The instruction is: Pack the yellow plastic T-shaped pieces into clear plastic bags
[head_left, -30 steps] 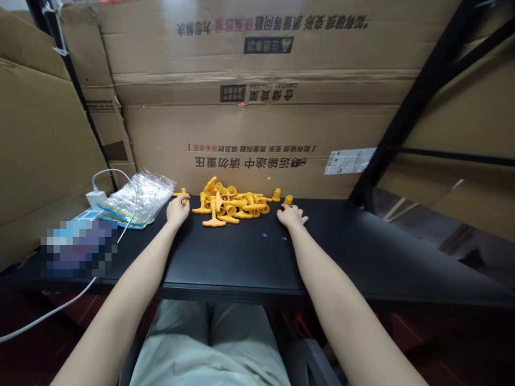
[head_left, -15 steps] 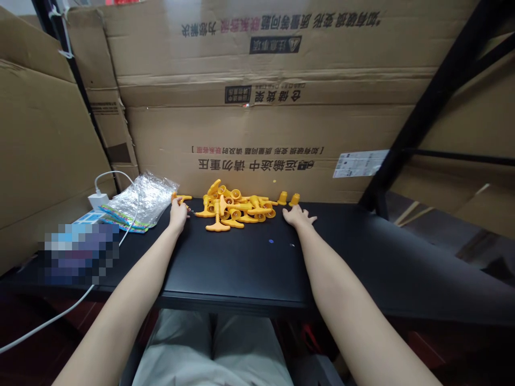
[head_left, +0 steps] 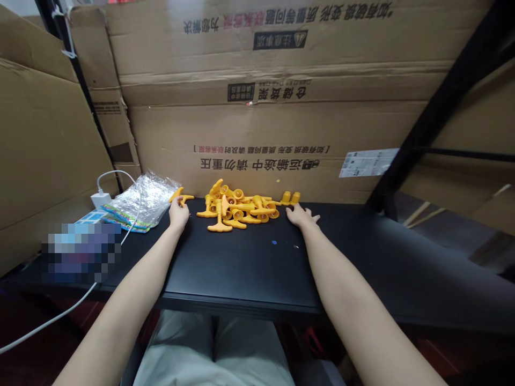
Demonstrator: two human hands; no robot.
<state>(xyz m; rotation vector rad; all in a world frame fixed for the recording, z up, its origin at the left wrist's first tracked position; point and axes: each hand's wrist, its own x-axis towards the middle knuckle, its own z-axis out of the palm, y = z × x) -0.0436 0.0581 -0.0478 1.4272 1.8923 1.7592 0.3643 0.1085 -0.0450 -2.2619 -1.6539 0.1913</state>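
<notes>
My left hand (head_left: 179, 215) is at the left of the black tabletop, its fingers closed around a yellow T-shaped handle (head_left: 176, 193) that pokes out above them. Further right lies a heap of yellow plastic parts (head_left: 237, 206), a mix of T-shaped handles and small hollow cups. Two yellow cups (head_left: 286, 198) stand upside down side by side just past the heap. At the nearer side of the right-hand one rests my right hand (head_left: 302, 215), fingers spread and seeming to touch its base; the exact contact is hard to see.
Clear plastic bags (head_left: 151, 198) with colourful edges lie at the left, beside a white charger (head_left: 100, 200) and its cable. A blurred-out object (head_left: 82, 249) sits in front. Cardboard (head_left: 257, 128) walls the back. A small blue spot (head_left: 274, 243) marks the black tabletop (head_left: 241, 268).
The handle at my left hand has tilted and shows more clearly above the fingers. The right-hand cup stands slightly closer to its neighbour. The whole view has shifted a little.
</notes>
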